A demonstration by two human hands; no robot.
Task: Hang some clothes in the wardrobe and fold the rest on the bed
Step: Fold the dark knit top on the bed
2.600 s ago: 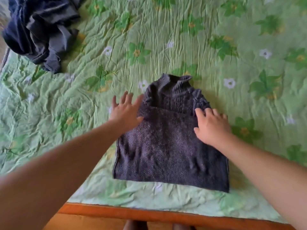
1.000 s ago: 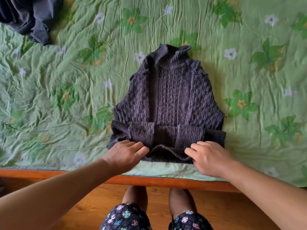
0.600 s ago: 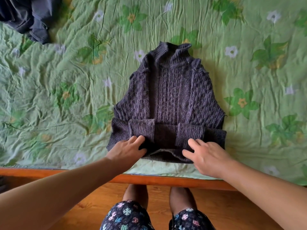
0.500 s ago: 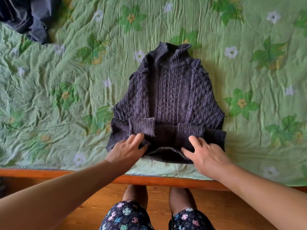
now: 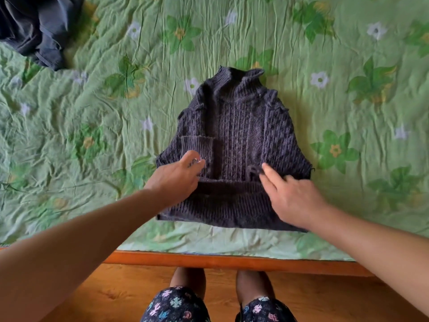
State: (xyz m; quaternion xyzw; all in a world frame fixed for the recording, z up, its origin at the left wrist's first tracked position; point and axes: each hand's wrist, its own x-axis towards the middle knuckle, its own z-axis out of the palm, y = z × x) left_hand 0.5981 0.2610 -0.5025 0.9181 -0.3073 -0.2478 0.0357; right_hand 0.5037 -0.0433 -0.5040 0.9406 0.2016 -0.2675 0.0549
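A dark knitted sweater [image 5: 241, 126] lies on the green flowered bed [image 5: 92, 135]. The left hand [image 5: 176, 180] and right hand [image 5: 292, 196] rest on its folded lower part, fingers [image 5: 271, 178] nearly straight, gripping nothing.

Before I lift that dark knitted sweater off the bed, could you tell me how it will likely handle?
The sweater will probably flop: it lies folded over itself in soft layers. The thick cable knit suggests some weight for its size. Its coarse texture on the wrinkled bedspread should resist sliding.

Arms outstretched, left hand [image 5: 176, 180] and right hand [image 5: 292, 196] palm-down, fingers straight
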